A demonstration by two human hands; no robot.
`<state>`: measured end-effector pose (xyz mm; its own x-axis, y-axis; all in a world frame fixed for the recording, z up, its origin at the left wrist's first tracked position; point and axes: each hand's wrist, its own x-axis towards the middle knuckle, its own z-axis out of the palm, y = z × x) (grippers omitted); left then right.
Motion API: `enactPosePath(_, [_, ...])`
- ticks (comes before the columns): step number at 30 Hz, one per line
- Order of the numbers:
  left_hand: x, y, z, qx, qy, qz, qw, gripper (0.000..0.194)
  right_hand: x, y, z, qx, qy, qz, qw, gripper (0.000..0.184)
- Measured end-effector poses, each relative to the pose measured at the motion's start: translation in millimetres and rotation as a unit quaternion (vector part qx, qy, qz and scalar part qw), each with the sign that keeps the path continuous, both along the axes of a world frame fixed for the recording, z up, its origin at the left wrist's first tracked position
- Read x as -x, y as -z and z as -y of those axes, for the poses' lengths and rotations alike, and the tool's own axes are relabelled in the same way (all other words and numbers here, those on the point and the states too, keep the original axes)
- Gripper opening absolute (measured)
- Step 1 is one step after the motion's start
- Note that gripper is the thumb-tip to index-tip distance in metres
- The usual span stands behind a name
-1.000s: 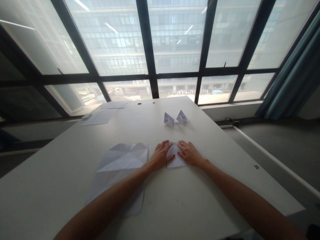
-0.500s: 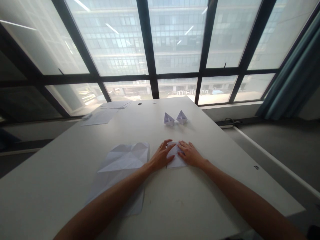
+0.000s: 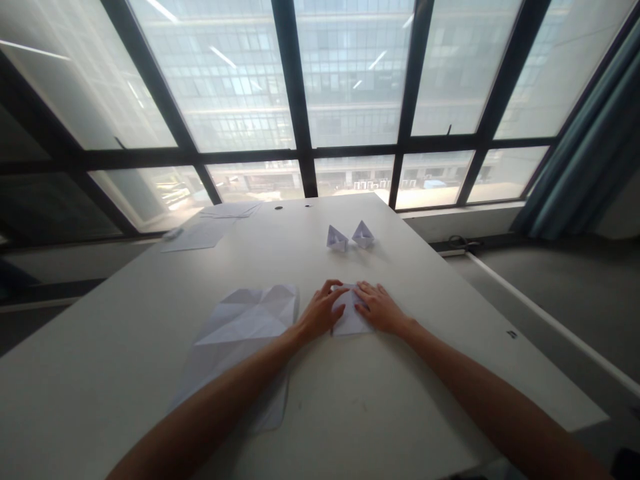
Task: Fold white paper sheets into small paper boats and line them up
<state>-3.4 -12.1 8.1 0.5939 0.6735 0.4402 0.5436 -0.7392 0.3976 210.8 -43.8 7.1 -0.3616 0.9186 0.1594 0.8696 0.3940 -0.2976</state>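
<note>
A small folded sheet of white paper [image 3: 351, 323] lies flat on the white table between my hands. My right hand [image 3: 381, 307] rests on its right side, fingers stretched out and pressing on the paper. At the left edge is my left hand [image 3: 321, 313], its fingers bent and its thumb apart from them, touching the paper without gripping it. The upper part of the sheet is partly covered by my fingers. Farther back stand two folded paper boats, one on the left [image 3: 337, 239] and one on the right [image 3: 363, 235].
A larger creased white sheet [image 3: 250, 320] lies on the left, partly under my left forearm. More flat papers [image 3: 197, 235] lie at the table's far left. Tall windows stand beyond the white table [image 3: 425, 393], with a blue curtain [image 3: 575, 153] at right.
My left thumb and fingers have shifted slightly on the folded paper's left edge. The right hand and the paper have barely moved.
</note>
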Motion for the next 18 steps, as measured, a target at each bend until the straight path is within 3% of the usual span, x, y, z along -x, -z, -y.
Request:
enactPosePath(7, [0.1, -0.1, -0.4, 0.012, 0.002, 0.03, 0.999, 0.054, 0.7, 1.2, 0.6, -0.039, 0.007, -0.016, 0.999, 0.051])
enactPosePath(14, [-0.5, -1.7, -0.9, 0.028, -0.013, 0.101, 0.994, 0.046, 9.7, -7.4, 6.8, -0.077, -0.004, -0.059, 0.995, 0.022])
enactPosePath(18, [-0.9, -4.4, 2.3, 0.079, 0.03, 0.193, 0.978, 0.047, 13.3, -8.6, 7.9, -0.07, -0.007, -0.103, 0.992, 0.018])
